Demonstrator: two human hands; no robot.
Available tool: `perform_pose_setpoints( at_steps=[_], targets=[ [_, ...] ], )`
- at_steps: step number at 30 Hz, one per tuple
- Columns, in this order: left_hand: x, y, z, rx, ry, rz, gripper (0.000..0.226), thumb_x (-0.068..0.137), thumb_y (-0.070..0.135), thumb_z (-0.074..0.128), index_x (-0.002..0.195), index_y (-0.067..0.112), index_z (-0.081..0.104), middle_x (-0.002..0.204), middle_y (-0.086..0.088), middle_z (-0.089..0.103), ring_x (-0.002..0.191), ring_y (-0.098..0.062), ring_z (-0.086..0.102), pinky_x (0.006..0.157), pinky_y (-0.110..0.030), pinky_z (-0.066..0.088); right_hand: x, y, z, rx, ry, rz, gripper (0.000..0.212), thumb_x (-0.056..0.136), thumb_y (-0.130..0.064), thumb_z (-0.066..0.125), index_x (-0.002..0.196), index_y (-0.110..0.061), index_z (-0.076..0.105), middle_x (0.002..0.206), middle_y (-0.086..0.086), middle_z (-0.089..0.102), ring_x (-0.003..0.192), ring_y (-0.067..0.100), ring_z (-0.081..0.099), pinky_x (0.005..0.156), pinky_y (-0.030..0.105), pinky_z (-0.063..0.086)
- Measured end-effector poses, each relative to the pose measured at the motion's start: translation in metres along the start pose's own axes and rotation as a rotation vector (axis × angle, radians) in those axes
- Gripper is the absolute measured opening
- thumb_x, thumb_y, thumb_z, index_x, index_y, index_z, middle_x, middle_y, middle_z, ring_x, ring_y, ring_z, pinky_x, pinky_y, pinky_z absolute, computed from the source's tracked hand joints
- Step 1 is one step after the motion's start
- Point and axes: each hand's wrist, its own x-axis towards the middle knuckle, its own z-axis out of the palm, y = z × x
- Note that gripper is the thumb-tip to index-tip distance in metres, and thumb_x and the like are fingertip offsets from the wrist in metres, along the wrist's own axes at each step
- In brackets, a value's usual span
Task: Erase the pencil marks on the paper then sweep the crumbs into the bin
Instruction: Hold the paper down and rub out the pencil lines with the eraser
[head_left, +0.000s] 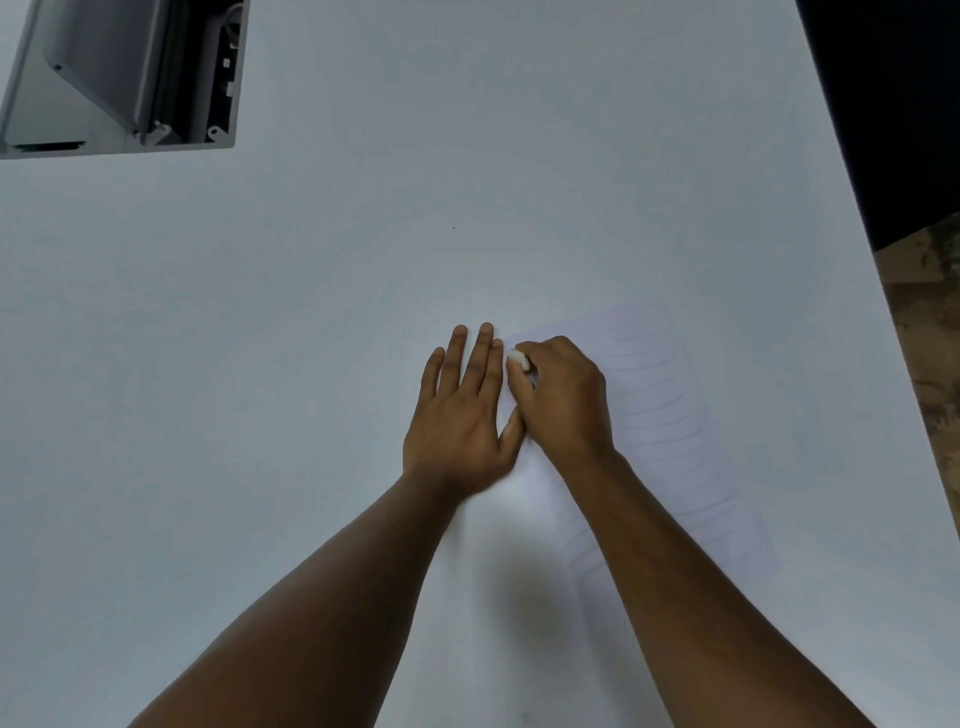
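White table (311, 312) fills the view, with the paper (670, 415) lying flat on its right side. My guess is the left hand (462, 410) presses flat, fingers straight, to stop the sheet sliding, while the right hand (563, 395) pinches the eraser (518, 358) at the paper's top corner (no bin shows).

Plain white tabletop (363, 260) is taking up nearly the whole view. A sheet of lined paper (670, 415) is lying flat on it toward the right, running at a slant, faint curved lines showing across it. The left hand (462, 410) is resting flat on the tabletop at the paper's left edge. There's a tiny dark speck (453, 227) sitting farther back.
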Motion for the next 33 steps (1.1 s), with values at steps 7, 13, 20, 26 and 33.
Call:
perform_pose_setpoints(
  at_steps=[7, 13, 20, 26, 33],
  targets=[
    [0.0, 0.001, 0.001, -0.008, 0.007, -0.018, 0.075, 0.105, 0.056, 0.024, 0.164, 0.012, 0.011, 0.172, -0.003, 0.002, 0.158, -0.022, -0.011, 0.129, -0.043, -0.001, 0.009, 0.025, -0.019, -0.067, 0.128, 0.175, 0.012, 0.092, -0.015, 0.062, 0.086, -0.01, 0.07, 0.079, 0.005, 0.063, 0.068, 0.016, 0.057, 0.06, 0.021, 0.04],
    [0.0, -0.001, 0.001, -0.001, 0.001, 0.009, 0.075, 0.102, 0.052, 0.027, 0.164, 0.011, 0.016, 0.172, -0.006, 0.006, 0.159, -0.024, -0.007, 0.129, -0.047, 0.005, -0.006, -0.001, 0.002, -0.011, -0.003, -0.006, 0.013, 0.094, -0.019, 0.062, 0.098, -0.011, 0.073, 0.087, 0.003, 0.066, 0.075, 0.013, 0.059, 0.065, 0.021, 0.049],
    [0.0, 0.002, 0.0, -0.012, 0.017, -0.016, 0.076, 0.104, 0.054, 0.028, 0.163, 0.01, 0.015, 0.172, -0.003, 0.006, 0.159, -0.022, -0.008, 0.129, -0.043, 0.001, 0.008, 0.047, -0.029, -0.088, 0.208, 0.216, 0.009, 0.089, -0.013, 0.061, 0.083, -0.012, 0.068, 0.081, 0.005, 0.061, 0.068, 0.016, 0.054, 0.061, 0.028, 0.047],
    [0.001, 0.0, 0.001, 0.0, 0.006, -0.016, 0.076, 0.104, 0.055, 0.026, 0.164, 0.01, 0.013, 0.172, -0.003, 0.003, 0.159, -0.022, -0.01, 0.129, -0.044, 0.002, 0.001, 0.038, -0.025, -0.086, 0.197, 0.162, 0.006, 0.089, -0.013, 0.064, 0.088, -0.012, 0.07, 0.084, 0.005, 0.062, 0.068, 0.018, 0.058, 0.06, 0.021, 0.042],
    [-0.001, 0.0, 0.001, 0.003, 0.023, -0.008, 0.075, 0.104, 0.053, 0.027, 0.163, 0.007, 0.018, 0.172, -0.004, 0.008, 0.159, -0.024, -0.006, 0.129, -0.046, 0.004, 0.015, 0.09, -0.063, -0.125, 0.292, 0.328, 0.015, 0.084, -0.014, 0.057, 0.079, -0.011, 0.07, 0.079, 0.009, 0.064, 0.07, 0.025, 0.059, 0.063, 0.031, 0.044]
  ],
)
